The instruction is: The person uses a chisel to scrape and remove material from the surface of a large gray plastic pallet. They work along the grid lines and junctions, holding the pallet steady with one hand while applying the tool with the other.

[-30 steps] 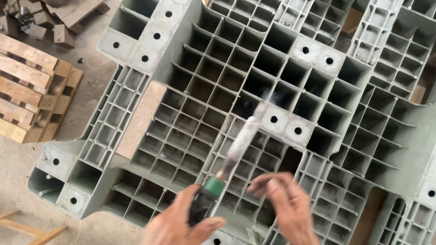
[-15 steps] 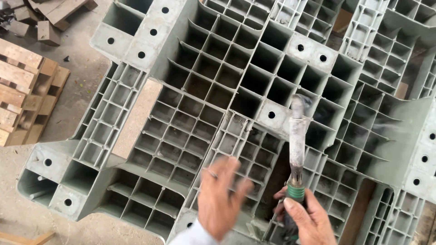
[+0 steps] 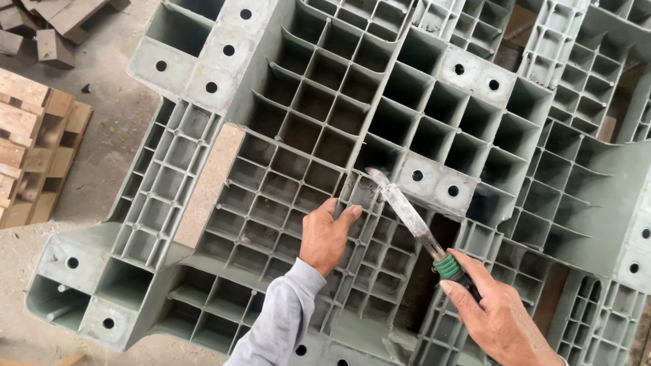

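Nearest the camera, the right hand [image 3: 498, 312] is wrapped tight around the dark handle of a long flat blade [image 3: 405, 211], with a green collar just above the fingers. The blade slants up and to the left from the hand, its worn metal length crossing an open gap in the grey plastic pallet [image 3: 203, 88]. Its tip rests against a rib of the pallet just left of a flat block with two round holes.

The left hand [image 3: 327, 234], coming out of a light grey sleeve [image 3: 281, 325], lies palm down on the pallet's grid, just left of the blade's tip. Its fingers are spread a little and curl over the top edges of the ribs, the thumb pointing toward the blade; it holds nothing but presses on the plastic.

The pallet lies upside down, its square cells open upward, and fills most of the view. More flat blocks with paired holes sit at its near left corner, its far left corner and toward its far right.

Beyond the pallet's left edge is bare concrete floor [image 3: 108, 129]. Farther left on the floor stands a stack of wooden pallets [image 3: 30, 156], and past the far left corner lie loose wooden blocks [image 3: 54, 27].
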